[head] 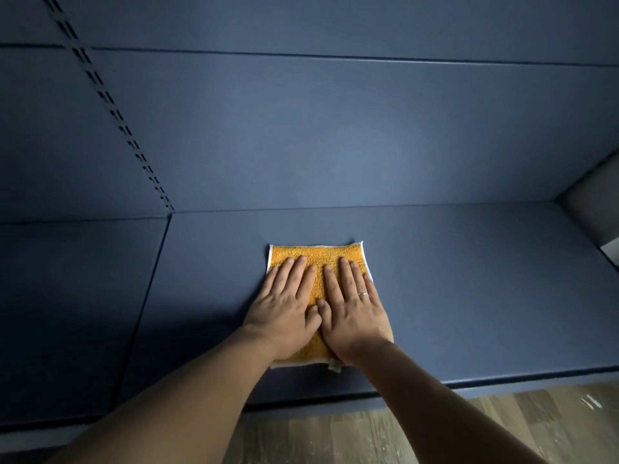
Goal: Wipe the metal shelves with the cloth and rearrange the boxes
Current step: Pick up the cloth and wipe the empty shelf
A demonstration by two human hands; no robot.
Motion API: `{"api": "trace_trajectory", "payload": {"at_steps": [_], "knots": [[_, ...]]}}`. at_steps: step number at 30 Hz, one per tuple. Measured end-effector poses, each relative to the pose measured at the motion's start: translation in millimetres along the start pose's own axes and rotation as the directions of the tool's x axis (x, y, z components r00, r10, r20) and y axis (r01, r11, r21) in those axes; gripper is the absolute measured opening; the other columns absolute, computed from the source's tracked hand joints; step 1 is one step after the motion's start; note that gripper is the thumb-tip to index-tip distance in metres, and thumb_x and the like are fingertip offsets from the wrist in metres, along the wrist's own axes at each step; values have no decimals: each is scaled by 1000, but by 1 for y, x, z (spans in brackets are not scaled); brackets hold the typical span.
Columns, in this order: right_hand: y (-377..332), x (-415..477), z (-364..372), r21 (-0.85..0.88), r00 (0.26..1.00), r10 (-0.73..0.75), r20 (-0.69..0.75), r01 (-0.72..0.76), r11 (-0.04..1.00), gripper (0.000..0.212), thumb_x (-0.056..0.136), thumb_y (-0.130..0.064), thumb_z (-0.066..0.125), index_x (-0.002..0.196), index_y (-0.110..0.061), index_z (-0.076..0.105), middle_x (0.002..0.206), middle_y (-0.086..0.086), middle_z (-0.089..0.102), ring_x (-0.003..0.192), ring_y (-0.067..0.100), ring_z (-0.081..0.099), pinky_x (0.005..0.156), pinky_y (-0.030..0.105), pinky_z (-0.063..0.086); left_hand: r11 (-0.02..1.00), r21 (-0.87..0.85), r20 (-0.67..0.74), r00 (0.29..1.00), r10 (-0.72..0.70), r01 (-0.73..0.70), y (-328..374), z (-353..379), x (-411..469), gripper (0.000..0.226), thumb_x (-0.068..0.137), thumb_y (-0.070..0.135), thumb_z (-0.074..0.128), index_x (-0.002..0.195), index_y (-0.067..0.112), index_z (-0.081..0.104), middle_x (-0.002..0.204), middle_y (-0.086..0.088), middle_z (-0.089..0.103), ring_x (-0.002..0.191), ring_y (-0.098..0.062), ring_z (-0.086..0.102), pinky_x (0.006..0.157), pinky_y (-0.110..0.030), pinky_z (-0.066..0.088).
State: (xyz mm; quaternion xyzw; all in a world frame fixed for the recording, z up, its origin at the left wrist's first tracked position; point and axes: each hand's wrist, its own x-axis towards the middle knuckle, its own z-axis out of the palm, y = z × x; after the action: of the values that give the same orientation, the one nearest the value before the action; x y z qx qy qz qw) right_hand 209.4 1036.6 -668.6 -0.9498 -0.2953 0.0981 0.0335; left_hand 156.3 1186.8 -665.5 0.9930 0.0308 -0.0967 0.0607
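Observation:
An orange cloth (315,254) with a white edge lies flat on the dark blue metal shelf (469,279), near its front. My left hand (284,306) and my right hand (351,306) lie side by side on the cloth, palms down with fingers straight, pressing it onto the shelf. A ring shows on my right hand. The thumbs touch in the middle. No boxes are in view.
The blue back panel (335,128) rises behind the shelf, with a slotted upright (110,105) at the left. A second shelf section (73,313) adjoins on the left. A grey object (593,209) stands at the far right. Wooden floor (402,430) lies below the shelf's front edge.

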Motion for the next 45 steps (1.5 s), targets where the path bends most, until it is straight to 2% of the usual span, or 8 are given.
{"api": "trace_trajectory", "payload": {"at_steps": [6, 13, 21, 24, 28, 32, 38, 45], "knots": [[12, 63, -6, -15, 1000, -3, -21, 2, 1000, 87, 79, -58, -22, 159, -23, -18, 166, 7, -24, 153, 22, -25, 124, 40, -16, 1000, 5, -35, 999, -3, 4, -21, -11, 57, 69, 103, 48, 15, 159, 22, -15, 167, -1, -23, 152, -18, -24, 125, -43, -9], [18, 111, -15, -30, 1000, 10, -10, -10, 1000, 67, 104, -53, 7, 161, -24, -13, 168, 7, -20, 154, 21, -22, 126, 40, -13, 1000, -5, -57, 998, 3, -4, -41, -21, 98, 68, 104, 48, 17, 161, 23, -10, 167, 0, -20, 153, -16, -22, 126, -42, -8], [3, 122, -19, -21, 998, 67, 13, -66, 998, 67, 106, -51, 11, 162, -21, -10, 169, 9, -18, 155, 24, -18, 125, 42, -12, 999, -4, -88, 995, 36, -36, -58, -22, 104, 67, 104, 47, 20, 162, 24, -6, 169, 3, -14, 154, -14, -16, 126, -39, -9], [-23, 127, -19, -27, 999, 46, 26, -45, 999, 68, 106, -51, 10, 162, -19, -11, 168, 11, -18, 155, 26, -19, 125, 45, -12, 1000, 8, -105, 994, 20, -19, -81, -23, 94, 67, 103, 47, 21, 162, 24, -4, 169, 4, -12, 154, -13, -14, 126, -39, -8], [-60, 138, -16, -39, 999, -22, 41, 24, 999, 68, 105, -51, 8, 161, -17, -14, 167, 13, -20, 154, 29, -21, 124, 47, -13, 998, 56, -117, 993, -13, 20, -120, -21, 76, 74, 94, 53, 5, 162, 25, -5, 169, 6, -11, 154, -12, -13, 126, -37, -8], [-62, 133, -13, -34, 999, -28, 25, 28, 999, 67, 105, -51, 8, 161, -19, -13, 168, 12, -19, 154, 26, -21, 125, 45, -12, 999, 35, -102, 994, -37, 40, -117, -23, 73, 67, 104, 45, 18, 161, 23, -8, 169, 4, -14, 154, -14, -15, 126, -40, -7], [-66, 102, -6, -29, 999, -40, 8, 40, 999, 65, 106, -50, 6, 160, -22, -14, 168, 9, -20, 154, 23, -21, 125, 41, -14, 997, 34, -93, 994, -64, 67, -101, -17, 44, 85, 83, 52, -9, 161, 19, -6, 169, -1, -13, 155, -18, -15, 126, -43, -6], [-72, 22, 6, -13, 999, -11, 34, 11, 1000, 80, 86, -53, -21, 159, -21, -19, 165, 9, -26, 152, 24, -28, 125, 43, -16, 998, 37, -66, 997, -46, 48, -65, -6, -25, 79, 89, 49, -4, 161, 16, -5, 169, -5, -10, 155, -21, -12, 126, -46, -5]]}}
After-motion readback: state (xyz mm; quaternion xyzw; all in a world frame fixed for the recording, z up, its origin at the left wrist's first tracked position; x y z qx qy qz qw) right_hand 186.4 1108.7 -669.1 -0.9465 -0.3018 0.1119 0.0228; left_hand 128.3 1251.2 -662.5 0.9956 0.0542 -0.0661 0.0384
